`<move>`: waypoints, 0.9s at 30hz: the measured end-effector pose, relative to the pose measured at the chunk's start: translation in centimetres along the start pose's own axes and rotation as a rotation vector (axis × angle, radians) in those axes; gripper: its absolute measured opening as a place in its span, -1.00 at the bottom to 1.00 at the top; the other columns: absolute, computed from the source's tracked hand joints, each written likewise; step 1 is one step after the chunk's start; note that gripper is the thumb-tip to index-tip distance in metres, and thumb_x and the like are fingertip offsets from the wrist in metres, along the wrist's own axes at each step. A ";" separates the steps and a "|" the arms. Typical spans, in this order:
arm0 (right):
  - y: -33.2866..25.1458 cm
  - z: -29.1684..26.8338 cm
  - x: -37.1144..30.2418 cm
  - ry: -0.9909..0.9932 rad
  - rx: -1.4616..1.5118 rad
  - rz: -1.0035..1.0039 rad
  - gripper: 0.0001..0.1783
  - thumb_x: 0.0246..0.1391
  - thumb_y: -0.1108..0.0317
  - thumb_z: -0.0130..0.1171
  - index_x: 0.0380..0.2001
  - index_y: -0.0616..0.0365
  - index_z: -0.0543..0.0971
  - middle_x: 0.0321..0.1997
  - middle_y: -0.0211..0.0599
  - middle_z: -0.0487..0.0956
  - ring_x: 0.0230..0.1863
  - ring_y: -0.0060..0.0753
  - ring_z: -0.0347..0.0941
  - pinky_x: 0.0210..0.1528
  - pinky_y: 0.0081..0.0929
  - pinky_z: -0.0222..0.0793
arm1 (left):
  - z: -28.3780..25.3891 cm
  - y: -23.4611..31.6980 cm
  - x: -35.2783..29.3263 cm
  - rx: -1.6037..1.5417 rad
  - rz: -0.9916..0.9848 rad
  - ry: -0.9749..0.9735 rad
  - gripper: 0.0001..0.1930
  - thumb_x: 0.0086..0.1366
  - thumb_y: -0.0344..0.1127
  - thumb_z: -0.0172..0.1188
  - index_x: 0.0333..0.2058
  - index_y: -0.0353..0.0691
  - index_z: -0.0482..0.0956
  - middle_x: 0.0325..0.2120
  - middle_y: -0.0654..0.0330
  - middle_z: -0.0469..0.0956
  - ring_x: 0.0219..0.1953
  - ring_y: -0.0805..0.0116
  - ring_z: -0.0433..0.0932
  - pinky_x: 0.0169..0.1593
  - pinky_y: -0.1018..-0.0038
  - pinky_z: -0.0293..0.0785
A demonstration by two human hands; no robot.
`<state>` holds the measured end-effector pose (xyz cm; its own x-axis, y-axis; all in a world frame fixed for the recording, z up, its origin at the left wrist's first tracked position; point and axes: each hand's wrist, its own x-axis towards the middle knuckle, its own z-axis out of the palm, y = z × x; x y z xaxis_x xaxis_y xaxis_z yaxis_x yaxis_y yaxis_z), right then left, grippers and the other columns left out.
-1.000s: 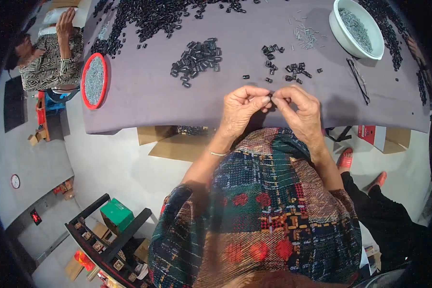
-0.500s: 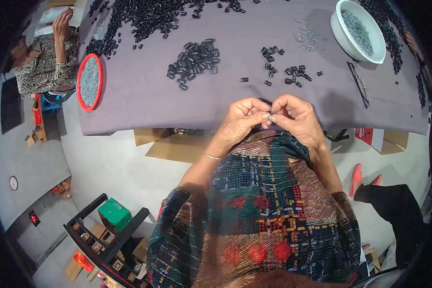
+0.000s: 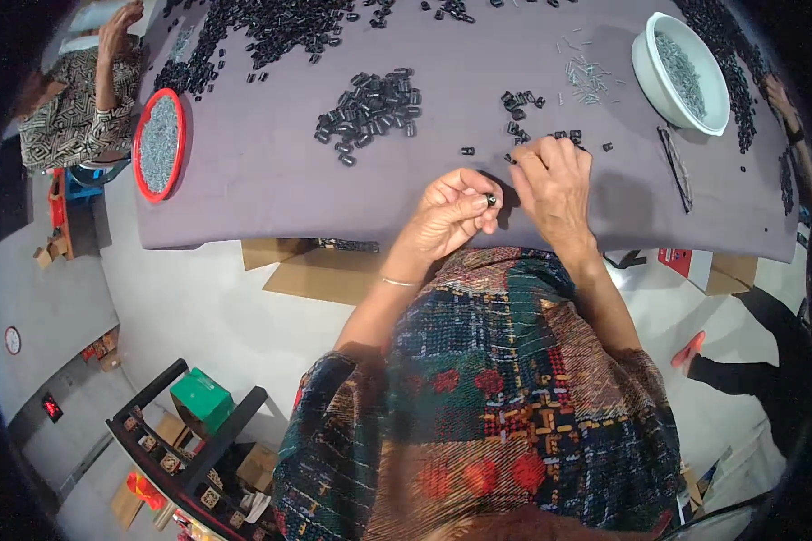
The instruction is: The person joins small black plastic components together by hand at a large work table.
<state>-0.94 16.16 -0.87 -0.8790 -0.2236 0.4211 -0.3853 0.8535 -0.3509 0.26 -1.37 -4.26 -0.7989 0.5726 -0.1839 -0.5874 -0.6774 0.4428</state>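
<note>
My left hand [image 3: 451,212] is closed in a pinch on a small black cylindrical part [image 3: 491,199], held just above the near edge of the table. My right hand [image 3: 552,185] reaches over a small group of loose black parts [image 3: 518,104], its fingers bent down and somewhat apart. It hides some of those parts, and one lies right beside its thumb side. Farther left sits a larger heap of black cylindrical parts [image 3: 370,110]. Thin metal pins [image 3: 589,79] lie scattered beyond my right hand.
A white bowl of pins [image 3: 715,115] stands at the right, near tweezers-like thin tools [image 3: 675,171]. At the left is a red-rimmed basket of pins [image 3: 181,149]. Many black parts [image 3: 271,36] cover the far side. Another person [image 3: 86,108] sits at the left; a chair [image 3: 185,442] stands behind.
My hands have come apart. The right has moved forward to the loose black parts, while the left stays back with its black part. The view has shifted slightly.
</note>
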 end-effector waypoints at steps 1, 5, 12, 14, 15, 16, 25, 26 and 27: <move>-0.1 0.1 0.1 -0.003 0.004 -0.006 -0.77 -0.24 0.51 0.24 -0.39 0.06 0.54 -0.40 -0.40 0.44 -0.33 -0.27 0.37 -0.27 -0.32 0.22 | 0.0 0.1 0.0 -0.001 0.006 0.005 -0.90 0.20 -0.51 0.11 -0.29 -0.24 0.49 -0.38 0.04 0.45 -0.46 0.37 0.47 -0.39 0.51 0.47; 0.2 0.0 0.2 0.049 0.022 -0.048 -0.77 -0.23 0.53 0.23 -0.39 0.07 0.54 -0.40 -0.38 0.49 -0.33 -0.30 0.41 -0.25 -0.35 0.24 | 0.1 0.1 0.0 -0.099 0.024 -0.070 -0.89 0.22 -0.55 0.08 -0.25 -0.31 0.47 -0.36 0.06 0.49 -0.43 0.41 0.53 -0.33 0.51 0.58; 0.1 -0.8 -0.5 -0.022 0.365 0.196 -0.85 -0.12 0.57 0.16 -0.38 0.22 0.49 -0.40 -0.23 0.52 -0.43 -0.24 0.47 -0.38 -0.42 0.37 | -0.2 -0.1 0.0 -0.099 0.030 -0.092 -0.90 0.24 -0.51 0.09 -0.25 -0.30 0.48 -0.37 0.07 0.49 -0.42 0.41 0.54 -0.34 0.51 0.58; 0.3 -0.4 -1.1 -0.021 0.340 0.156 -0.86 -0.11 0.57 0.16 -0.39 0.22 0.49 -0.41 -0.24 0.51 -0.44 -0.27 0.46 -0.38 -0.44 0.37 | -0.1 -0.1 0.0 -0.094 0.031 -0.079 -0.90 0.24 -0.51 0.09 -0.26 -0.31 0.47 -0.37 0.06 0.50 -0.43 0.40 0.54 -0.35 0.51 0.57; 0.3 -0.2 -1.3 -0.022 0.313 0.117 -0.86 -0.10 0.56 0.16 -0.40 0.21 0.48 -0.42 -0.25 0.51 -0.46 -0.30 0.46 -0.39 -0.45 0.36 | 0.0 -0.2 0.0 -0.091 0.032 -0.066 -0.90 0.23 -0.51 0.09 -0.26 -0.31 0.47 -0.38 0.06 0.50 -0.43 0.40 0.55 -0.35 0.51 0.57; 0.1 -0.3 -1.3 -0.025 0.318 0.118 -0.86 -0.10 0.56 0.16 -0.40 0.21 0.48 -0.42 -0.25 0.51 -0.46 -0.30 0.46 -0.39 -0.45 0.36 | 0.0 -0.2 -0.1 -0.091 0.032 -0.061 -0.90 0.23 -0.51 0.09 -0.26 -0.31 0.47 -0.38 0.06 0.50 -0.43 0.40 0.55 -0.35 0.51 0.57; -0.2 -0.6 -1.0 -0.117 0.518 0.292 -0.84 -0.08 0.57 0.15 -0.36 0.19 0.46 -0.43 -0.28 0.47 -0.48 -0.38 0.44 -0.44 -0.51 0.35 | 0.1 0.0 0.1 -0.080 0.034 -0.032 -0.90 0.23 -0.51 0.10 -0.27 -0.31 0.48 -0.37 0.05 0.51 -0.45 0.39 0.54 -0.36 0.52 0.57; -0.2 -0.5 -1.2 -0.118 0.518 0.291 -0.84 -0.08 0.57 0.15 -0.36 0.19 0.46 -0.43 -0.28 0.47 -0.48 -0.38 0.44 -0.44 -0.51 0.35 | 0.0 -0.1 0.1 -0.085 0.041 -0.041 -0.90 0.23 -0.51 0.10 -0.27 -0.31 0.48 -0.37 0.05 0.51 -0.45 0.40 0.54 -0.35 0.52 0.57; -0.1 -0.4 -1.2 -0.112 0.503 0.278 -0.83 -0.08 0.57 0.15 -0.35 0.19 0.46 -0.42 -0.28 0.47 -0.48 -0.38 0.44 -0.44 -0.51 0.35 | 0.0 -0.1 0.1 -0.090 0.047 -0.050 -0.91 0.23 -0.51 0.10 -0.27 -0.31 0.48 -0.37 0.05 0.51 -0.45 0.40 0.54 -0.35 0.52 0.57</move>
<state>0.31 16.49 -1.04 -0.9800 -0.0949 0.1749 -0.1977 0.5648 -0.8012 0.21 -1.26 -4.30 -0.8199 0.5598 -0.1202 -0.5604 -0.7417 0.3685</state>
